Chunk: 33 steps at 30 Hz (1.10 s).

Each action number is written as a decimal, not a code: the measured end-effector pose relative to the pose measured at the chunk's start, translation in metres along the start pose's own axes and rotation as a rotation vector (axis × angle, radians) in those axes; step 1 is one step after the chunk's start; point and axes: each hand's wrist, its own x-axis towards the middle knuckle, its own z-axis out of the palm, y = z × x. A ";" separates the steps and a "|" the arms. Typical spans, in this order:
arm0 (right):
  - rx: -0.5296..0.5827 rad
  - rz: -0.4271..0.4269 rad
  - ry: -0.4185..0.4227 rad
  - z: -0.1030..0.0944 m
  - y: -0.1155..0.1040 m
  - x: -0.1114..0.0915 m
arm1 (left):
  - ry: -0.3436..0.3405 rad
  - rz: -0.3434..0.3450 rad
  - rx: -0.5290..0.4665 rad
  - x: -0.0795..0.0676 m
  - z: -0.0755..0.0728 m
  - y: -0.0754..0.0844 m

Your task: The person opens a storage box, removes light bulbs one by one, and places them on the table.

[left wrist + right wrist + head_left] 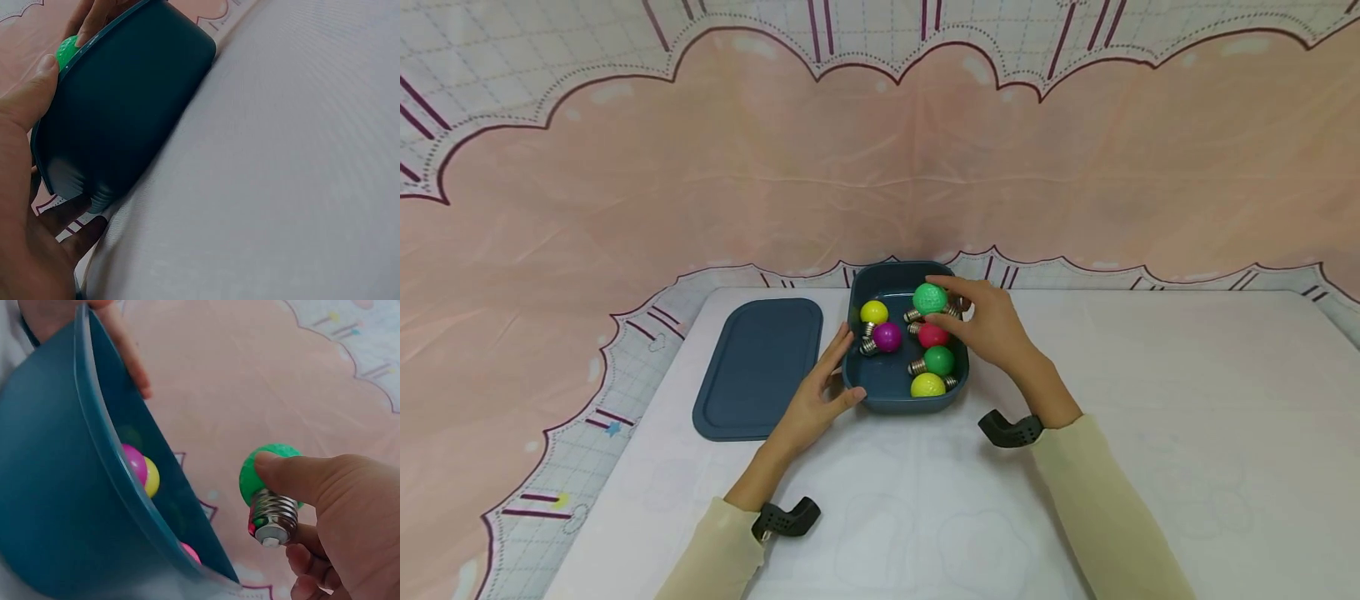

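Observation:
A dark blue container (904, 406) holds several coloured light bulbs, among them a purple bulb (889, 337), a red bulb (932, 336) and a smooth green bulb (939, 361). Over its right side, my right hand (992, 325) pinches a textured green bulb (270, 464) between thumb and fingers. The right wrist view shows that bulb's metal screw base pointing down, apart from the container wall. My left hand (812, 408) rests against the container's near left corner, its fingers extended along the left side and its thumb at the front rim.
Left of the container, a flat dark blue lid (760, 367) lies on the white table (1187, 400). Yellow bulbs (874, 312) sit at the container's far left and near right. A patterned peach cloth (850, 175) hangs behind the table.

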 end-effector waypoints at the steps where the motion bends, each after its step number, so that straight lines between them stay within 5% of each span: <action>1: -0.001 0.009 0.015 -0.003 0.002 -0.001 | 0.001 0.000 0.001 0.000 0.000 0.000; 15: -0.040 0.102 0.221 -0.029 0.027 -0.008 | 0.009 -0.003 0.035 0.000 0.001 -0.003; 33: -0.026 0.219 0.327 -0.042 0.058 -0.013 | 0.016 0.006 0.033 0.004 0.004 -0.003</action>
